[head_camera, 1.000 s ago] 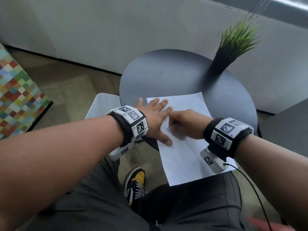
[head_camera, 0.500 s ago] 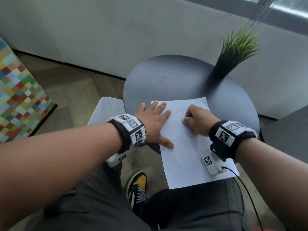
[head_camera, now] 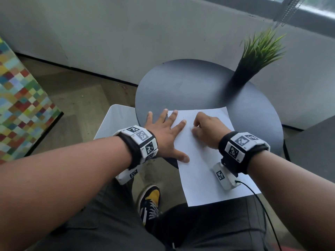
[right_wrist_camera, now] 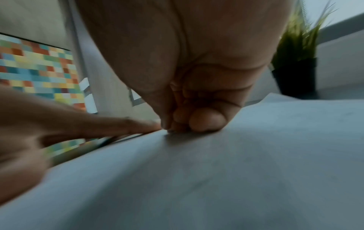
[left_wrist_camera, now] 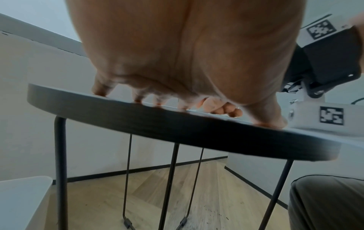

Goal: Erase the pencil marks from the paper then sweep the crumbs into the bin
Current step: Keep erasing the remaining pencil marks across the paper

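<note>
A white sheet of paper (head_camera: 203,160) lies on the round dark table (head_camera: 190,87), its near end hanging over the edge above my lap. My left hand (head_camera: 166,134) lies flat with spread fingers on the paper's left edge. My right hand (head_camera: 206,129) is curled, knuckles up, with its fingertips pressed on the upper middle of the sheet, close to the left index finger. The eraser in it is almost wholly hidden; the right wrist view shows the bunched fingertips (right_wrist_camera: 204,121) on the paper (right_wrist_camera: 236,171). I make out no pencil marks or crumbs.
A white bin (head_camera: 116,122) stands on the floor left of the table, below my left hand. A potted grass plant (head_camera: 257,57) sits at the table's far right. My knees and a yellow-black shoe (head_camera: 150,198) are under the near edge.
My right hand has slid right across the paper, away from the left fingers, then part of the way back. My left hand has stayed flat on the sheet's edge.
</note>
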`<action>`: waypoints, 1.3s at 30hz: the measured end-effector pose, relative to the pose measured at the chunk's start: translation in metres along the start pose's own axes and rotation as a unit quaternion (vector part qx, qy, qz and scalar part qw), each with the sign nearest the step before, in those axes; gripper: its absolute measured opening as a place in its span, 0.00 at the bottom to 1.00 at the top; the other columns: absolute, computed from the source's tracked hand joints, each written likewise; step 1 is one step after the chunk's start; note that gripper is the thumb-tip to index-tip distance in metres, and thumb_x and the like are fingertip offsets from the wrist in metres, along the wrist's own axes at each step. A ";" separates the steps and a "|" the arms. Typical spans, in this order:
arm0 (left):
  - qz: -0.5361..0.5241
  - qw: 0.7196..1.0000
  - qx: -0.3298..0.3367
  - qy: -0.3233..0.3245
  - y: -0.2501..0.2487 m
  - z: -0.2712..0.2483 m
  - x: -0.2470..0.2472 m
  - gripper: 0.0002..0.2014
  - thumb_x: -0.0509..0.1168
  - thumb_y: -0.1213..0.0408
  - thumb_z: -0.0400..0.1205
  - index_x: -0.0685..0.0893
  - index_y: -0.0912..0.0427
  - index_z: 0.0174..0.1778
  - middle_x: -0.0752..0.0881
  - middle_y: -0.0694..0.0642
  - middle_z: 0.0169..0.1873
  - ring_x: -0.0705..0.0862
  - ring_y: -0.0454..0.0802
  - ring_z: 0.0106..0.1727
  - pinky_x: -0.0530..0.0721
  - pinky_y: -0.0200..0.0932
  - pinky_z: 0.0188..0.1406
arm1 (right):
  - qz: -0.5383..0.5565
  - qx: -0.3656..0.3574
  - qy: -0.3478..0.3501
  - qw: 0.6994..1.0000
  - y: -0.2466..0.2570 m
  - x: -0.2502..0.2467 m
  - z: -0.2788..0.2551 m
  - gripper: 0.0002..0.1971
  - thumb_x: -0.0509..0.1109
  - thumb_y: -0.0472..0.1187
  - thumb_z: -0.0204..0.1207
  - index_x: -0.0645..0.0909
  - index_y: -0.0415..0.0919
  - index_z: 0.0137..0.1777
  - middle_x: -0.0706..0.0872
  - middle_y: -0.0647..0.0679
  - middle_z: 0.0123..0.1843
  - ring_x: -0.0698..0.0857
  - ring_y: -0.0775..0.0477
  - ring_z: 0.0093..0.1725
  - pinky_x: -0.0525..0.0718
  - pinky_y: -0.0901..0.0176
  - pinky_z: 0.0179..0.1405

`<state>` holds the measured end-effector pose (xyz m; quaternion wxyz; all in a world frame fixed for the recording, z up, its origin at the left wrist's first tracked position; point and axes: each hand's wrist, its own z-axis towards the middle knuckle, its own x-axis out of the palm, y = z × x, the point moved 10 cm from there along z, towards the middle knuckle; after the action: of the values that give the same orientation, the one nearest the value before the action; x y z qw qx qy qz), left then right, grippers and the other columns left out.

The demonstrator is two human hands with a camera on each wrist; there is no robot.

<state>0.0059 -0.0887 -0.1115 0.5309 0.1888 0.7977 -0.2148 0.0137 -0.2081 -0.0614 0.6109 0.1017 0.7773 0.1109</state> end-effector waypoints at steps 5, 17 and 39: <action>0.001 1.000 0.002 0.003 -0.001 0.000 -0.001 0.64 0.50 0.11 0.58 0.36 0.41 0.85 0.31 0.54 0.85 0.29 0.59 0.84 0.37 0.80 0.75 | -0.021 -0.114 0.139 0.984 0.028 0.021 -0.019 0.03 0.67 0.43 0.77 0.75 0.47 0.45 0.80 0.55 0.37 0.79 0.48 0.40 0.76 0.57 0.40; 0.007 1.000 0.000 -0.006 -0.001 0.002 -0.001 0.64 0.49 0.11 0.58 0.36 0.41 0.85 0.32 0.54 0.85 0.31 0.60 0.85 0.39 0.81 0.74 | -0.039 -0.070 -0.002 0.997 0.014 -0.001 -0.005 0.02 0.63 0.42 0.78 0.75 0.46 0.48 0.84 0.47 0.40 0.81 0.39 0.43 0.76 0.54 0.39; -0.026 0.999 -0.026 -0.004 0.013 -0.002 -0.007 0.64 0.50 0.13 0.61 0.39 0.47 0.87 0.34 0.51 0.86 0.32 0.56 0.86 0.39 0.75 0.79 | 0.008 -0.020 0.054 0.998 -0.002 0.009 -0.003 0.07 0.67 0.49 0.80 0.77 0.47 0.49 0.84 0.50 0.44 0.81 0.47 0.44 0.74 0.60 0.35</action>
<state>0.0138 -0.0779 -0.1066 0.5331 0.1535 0.8054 -0.2089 0.0084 -0.2074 -0.0697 0.5692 0.0890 0.8059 0.1368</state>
